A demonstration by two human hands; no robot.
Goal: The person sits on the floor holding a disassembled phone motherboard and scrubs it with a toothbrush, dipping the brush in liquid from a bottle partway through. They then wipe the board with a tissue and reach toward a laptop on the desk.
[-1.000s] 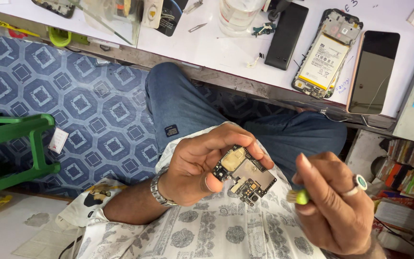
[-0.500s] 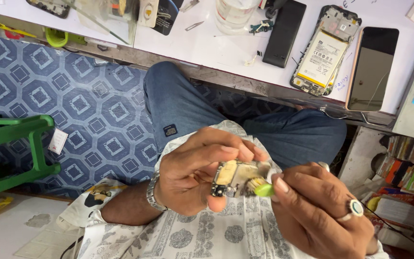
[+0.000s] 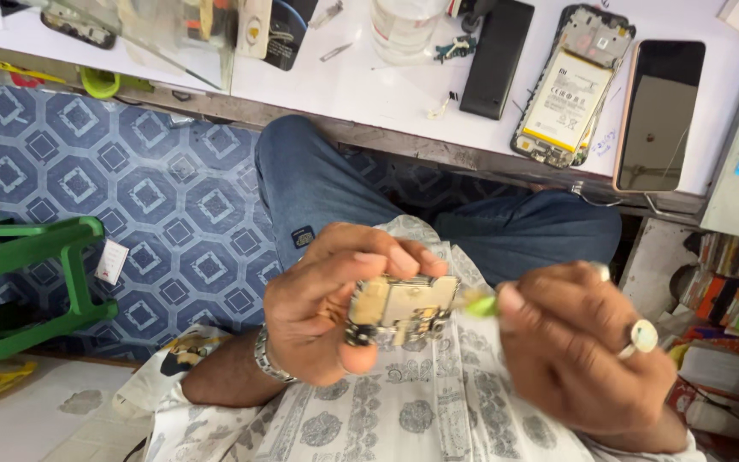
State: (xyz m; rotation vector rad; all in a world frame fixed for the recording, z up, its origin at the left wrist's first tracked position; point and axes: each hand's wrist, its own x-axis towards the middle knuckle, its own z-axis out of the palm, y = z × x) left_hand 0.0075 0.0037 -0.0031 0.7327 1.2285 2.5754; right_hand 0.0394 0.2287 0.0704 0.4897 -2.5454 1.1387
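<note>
We are pinching a small circuit board in our left hand, over our lap; our right hand, fingers closed, is gripping a green-tipped tool touching the board's right edge.

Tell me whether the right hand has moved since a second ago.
Yes. The right hand has swung up and left, judged against the blue-jeaned knee. Its green-tipped tool now meets the circuit board in the left hand.
</note>
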